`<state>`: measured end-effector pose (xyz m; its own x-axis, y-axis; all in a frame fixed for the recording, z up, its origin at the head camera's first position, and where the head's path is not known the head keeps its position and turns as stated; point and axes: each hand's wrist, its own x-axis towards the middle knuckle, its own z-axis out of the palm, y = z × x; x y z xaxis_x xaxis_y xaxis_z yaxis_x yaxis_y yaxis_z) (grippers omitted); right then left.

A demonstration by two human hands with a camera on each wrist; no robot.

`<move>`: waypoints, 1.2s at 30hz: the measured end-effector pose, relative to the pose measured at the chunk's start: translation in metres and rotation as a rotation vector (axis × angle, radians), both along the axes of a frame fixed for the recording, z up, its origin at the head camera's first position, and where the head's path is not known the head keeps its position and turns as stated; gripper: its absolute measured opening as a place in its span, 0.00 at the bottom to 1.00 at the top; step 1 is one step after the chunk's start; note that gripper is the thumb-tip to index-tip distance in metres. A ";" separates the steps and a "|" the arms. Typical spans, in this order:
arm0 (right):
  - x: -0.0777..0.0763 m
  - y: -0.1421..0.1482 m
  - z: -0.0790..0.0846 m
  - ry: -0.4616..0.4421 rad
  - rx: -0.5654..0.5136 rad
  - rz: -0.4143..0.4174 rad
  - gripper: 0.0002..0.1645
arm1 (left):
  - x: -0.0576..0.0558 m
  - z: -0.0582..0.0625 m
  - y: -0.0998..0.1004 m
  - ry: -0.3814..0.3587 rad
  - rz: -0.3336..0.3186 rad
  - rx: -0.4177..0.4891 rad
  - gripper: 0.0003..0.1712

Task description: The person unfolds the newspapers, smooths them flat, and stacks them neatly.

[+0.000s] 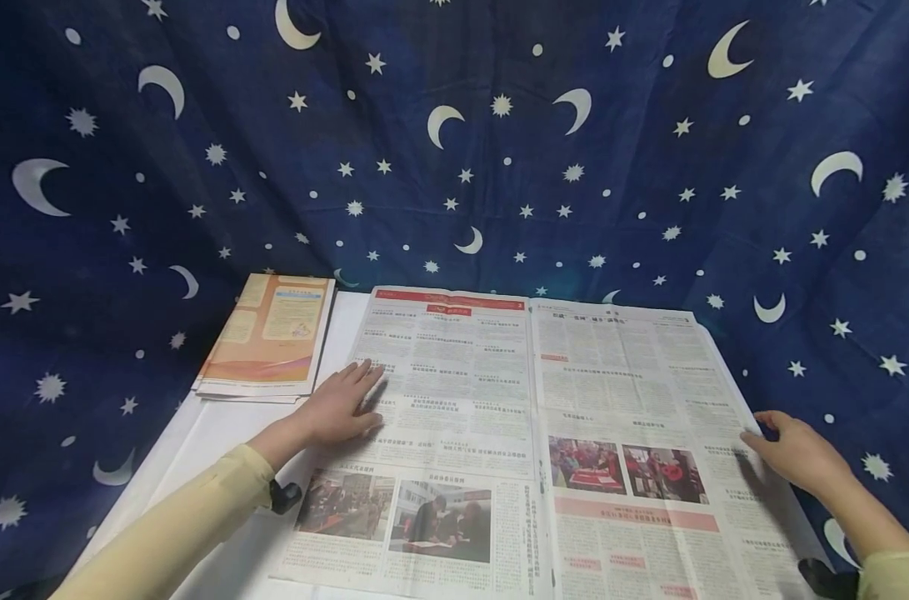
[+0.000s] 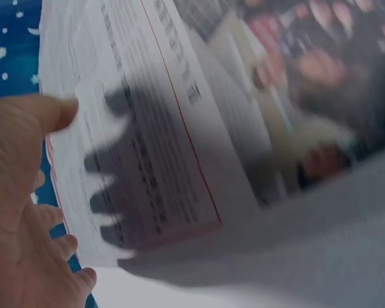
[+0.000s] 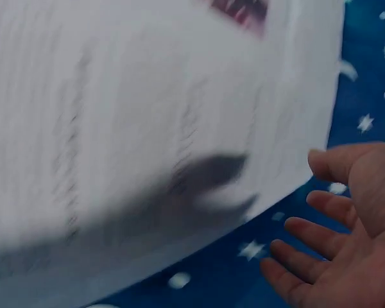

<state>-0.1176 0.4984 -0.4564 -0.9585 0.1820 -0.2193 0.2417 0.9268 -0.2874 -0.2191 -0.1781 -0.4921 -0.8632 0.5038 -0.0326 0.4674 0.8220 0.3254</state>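
Observation:
A newspaper (image 1: 491,400) lies spread across a white table, its fold running down the middle and its print upside down from here. Over its left edge is my left hand (image 1: 342,408), fingers stretched out and holding nothing. In the left wrist view that hand (image 2: 25,192) casts a finger-shaped shadow on the newspaper (image 2: 141,147); whether it touches the sheet I cannot tell. My right hand (image 1: 799,450) is at the right edge of the newspaper. The right wrist view shows this hand (image 3: 353,224) with thumb and fingers apart, beside the edge of the newspaper (image 3: 147,128).
An orange and white stack of printed papers (image 1: 274,333) lies at the back left of the white table (image 1: 229,450). Behind hangs a dark blue cloth (image 1: 402,192) with moons and stars, which also shows beyond both table sides.

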 end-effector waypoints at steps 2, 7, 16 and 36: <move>-0.005 -0.017 0.002 0.037 -0.011 0.074 0.46 | 0.003 0.000 0.005 -0.008 -0.029 0.002 0.50; -0.019 -0.083 0.002 0.100 -0.022 0.263 0.49 | 0.008 -0.004 0.014 -0.033 -0.055 -0.020 0.54; -0.051 -0.222 -0.003 0.227 -0.055 0.526 0.46 | 0.012 0.004 0.018 0.099 -0.033 0.074 0.42; -0.078 -0.430 -0.022 0.062 -0.514 0.728 0.35 | -0.004 0.016 -0.089 0.150 0.304 0.196 0.33</move>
<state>-0.1960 0.0686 -0.4789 -0.8109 -0.5831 -0.0498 -0.3866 0.5976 -0.7025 -0.2234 -0.2675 -0.4758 -0.9619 0.2085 0.1768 0.2665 0.8595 0.4362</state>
